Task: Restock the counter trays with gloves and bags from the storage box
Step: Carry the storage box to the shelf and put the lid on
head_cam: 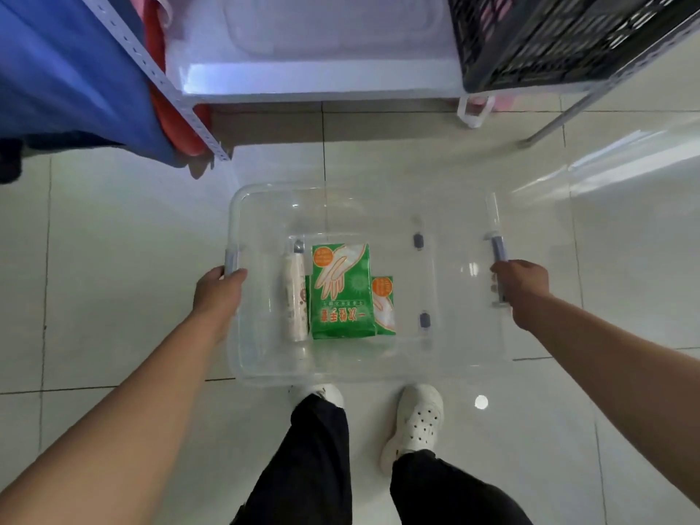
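A clear plastic storage box (447, 358) is held over the tiled floor in front of my feet. My left hand (217, 297) grips its left rim by the grey handle clip. My right hand (521, 288) grips the grey handle on its right rim. Inside lies a green pack of disposable gloves (341, 293), with a second green pack (384, 308) partly hidden under its right side. A white roll of bags (295, 301) lies along the left of the packs.
A metal shelf rack stands ahead, its perforated upright (159, 77) to the left. A white lidded bin (322, 51) sits on the shelf, a black slatted crate (560, 36) to the right. Blue fabric (64, 77) and a red item hang at left.
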